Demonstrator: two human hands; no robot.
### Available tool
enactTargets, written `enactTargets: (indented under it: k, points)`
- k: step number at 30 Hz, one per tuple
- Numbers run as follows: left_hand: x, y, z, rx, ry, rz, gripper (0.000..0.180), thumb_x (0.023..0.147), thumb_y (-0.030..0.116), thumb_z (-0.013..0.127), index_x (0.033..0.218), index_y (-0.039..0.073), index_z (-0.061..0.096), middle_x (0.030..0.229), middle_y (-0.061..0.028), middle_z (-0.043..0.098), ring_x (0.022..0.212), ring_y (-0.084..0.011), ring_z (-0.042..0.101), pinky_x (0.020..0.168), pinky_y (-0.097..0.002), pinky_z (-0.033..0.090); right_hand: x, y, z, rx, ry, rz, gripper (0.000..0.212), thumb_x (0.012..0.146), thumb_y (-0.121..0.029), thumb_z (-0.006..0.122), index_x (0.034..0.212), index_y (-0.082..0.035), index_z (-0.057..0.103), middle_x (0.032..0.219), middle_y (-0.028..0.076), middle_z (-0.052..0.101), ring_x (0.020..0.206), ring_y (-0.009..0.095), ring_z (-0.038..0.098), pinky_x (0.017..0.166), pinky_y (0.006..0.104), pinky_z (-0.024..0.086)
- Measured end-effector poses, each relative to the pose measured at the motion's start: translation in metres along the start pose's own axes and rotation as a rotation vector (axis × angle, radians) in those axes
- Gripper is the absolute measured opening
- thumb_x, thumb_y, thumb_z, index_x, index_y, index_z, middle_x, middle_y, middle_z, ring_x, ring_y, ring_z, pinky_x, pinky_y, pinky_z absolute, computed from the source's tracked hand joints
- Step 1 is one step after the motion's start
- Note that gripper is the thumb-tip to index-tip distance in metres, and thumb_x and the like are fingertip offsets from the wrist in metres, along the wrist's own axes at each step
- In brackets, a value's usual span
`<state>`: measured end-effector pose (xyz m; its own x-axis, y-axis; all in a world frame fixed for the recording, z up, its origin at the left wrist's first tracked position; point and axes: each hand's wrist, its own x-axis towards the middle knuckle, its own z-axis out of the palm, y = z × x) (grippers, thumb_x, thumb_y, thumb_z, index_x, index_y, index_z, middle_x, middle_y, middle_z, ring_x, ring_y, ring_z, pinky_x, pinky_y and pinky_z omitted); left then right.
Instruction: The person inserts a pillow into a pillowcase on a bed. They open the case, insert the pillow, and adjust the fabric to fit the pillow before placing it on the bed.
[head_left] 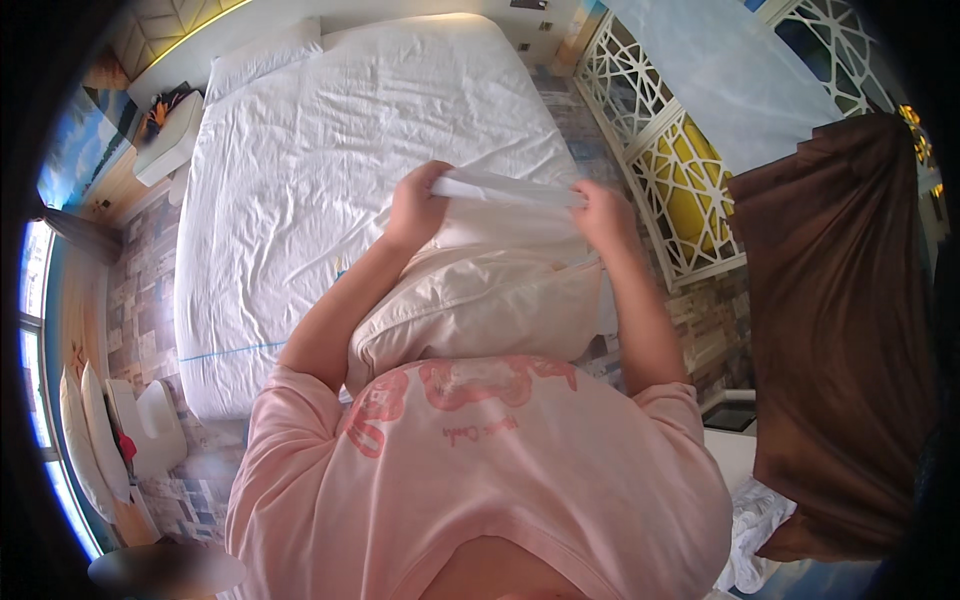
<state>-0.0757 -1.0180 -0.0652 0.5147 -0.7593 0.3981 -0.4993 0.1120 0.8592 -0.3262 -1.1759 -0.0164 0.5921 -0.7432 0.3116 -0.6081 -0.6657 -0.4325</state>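
Observation:
Both of my hands grip the edge of a white pillowcase (pixel 515 192), stretching it between them. My left hand (pixel 416 208) is closed on one corner, its fingers wrapped round the cloth. At the opposite corner my right hand (pixel 606 214) pinches the fabric. A plump cream pillow (pixel 490 305) rests against my chest, between my forearms. White cloth covers its far end; how deep the pillow sits in the case I cannot tell. Beyond my hands spreads a bed with a wrinkled white sheet (pixel 300 190).
Another white pillow (pixel 265 58) lies at the bed's far left corner. At the left stand a white bedside cabinet (pixel 168 138) and a white chair (pixel 158 425), with pillows (pixel 90 455) beside it. On the right are a white lattice screen (pixel 690 200) and a brown curtain (pixel 840 310).

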Motion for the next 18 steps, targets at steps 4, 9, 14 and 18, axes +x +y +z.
enactTargets:
  k: [4,9,14,18]
  points:
    - [0.030,0.047,0.014,0.492,-0.265,0.188,0.032,0.073,0.010,0.069,0.105,0.009,0.067,0.100,-0.0139,0.069,0.092,-0.0364,0.066,0.076,-0.0431,0.054,-0.008,0.019,0.016,0.395,0.645,0.139,0.023,0.080,-0.017,0.073,0.096,-0.002,0.065,0.096,0.017,0.070,0.096,0.036,0.067,0.081,0.0410,0.052]
    - [0.066,0.048,0.039,0.204,-0.202,-0.030,0.027,0.076,0.008,0.068,0.103,0.009,0.072,0.094,-0.0147,0.072,0.084,-0.0345,0.069,0.074,-0.0375,0.054,-0.031,0.023,0.023,0.122,0.211,0.004,0.061,0.071,-0.018,0.079,0.126,-0.007,0.057,0.116,0.018,0.061,0.106,0.038,0.061,0.089,0.0425,0.050]
    - [0.007,0.052,0.081,0.178,-0.195,0.112,0.021,0.074,0.006,0.070,0.095,0.004,0.072,0.090,-0.0191,0.070,0.082,-0.0345,0.068,0.073,-0.0383,0.053,-0.033,-0.014,0.023,0.271,0.158,-0.262,0.068,0.070,-0.015,0.080,0.133,-0.011,0.055,0.122,0.018,0.060,0.110,0.038,0.060,0.090,0.0416,0.050]
    - [-0.007,0.079,0.080,0.286,-0.313,0.039,0.020,0.071,0.007,0.072,0.091,0.005,0.072,0.089,-0.0170,0.069,0.086,-0.0331,0.069,0.074,-0.0393,0.053,-0.028,0.039,0.046,0.562,0.282,0.132,0.031,0.080,0.007,0.062,0.107,-0.006,0.070,0.101,0.013,0.070,0.097,0.028,0.068,0.086,0.0335,0.052]
